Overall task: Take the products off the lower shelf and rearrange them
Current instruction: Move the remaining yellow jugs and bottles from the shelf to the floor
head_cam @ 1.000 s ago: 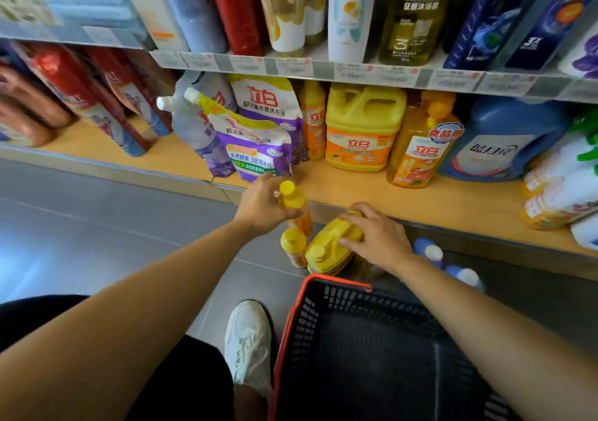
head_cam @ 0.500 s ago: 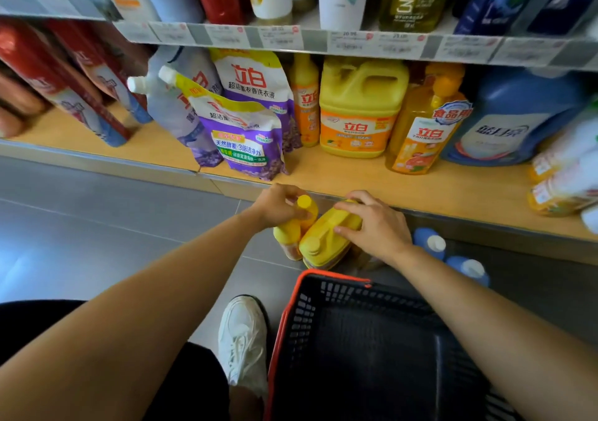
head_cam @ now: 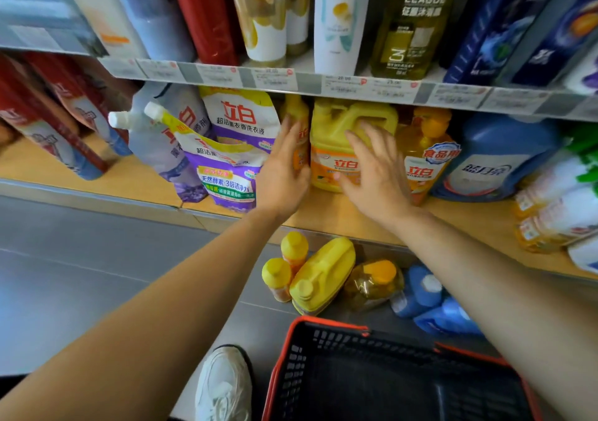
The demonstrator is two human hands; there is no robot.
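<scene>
The big yellow plastic jug with a handle (head_cam: 330, 129) stands upright near the back of the light wooden lower shelf (head_cam: 339, 216). The left hand (head_cam: 284, 174) is at its 9 o'clock. The right hand (head_cam: 372, 168) is in front of it, toward 3 o'clock. Both hands are open with straight, spread fingers and hold nothing. I cannot tell if they touch it. I think two hands come in because the jug looks heavy. At its 6 o'clock a second yellow jug (head_cam: 320, 275) sits on the grey floor (head_cam: 97, 258), likely put there to make room.
</scene>
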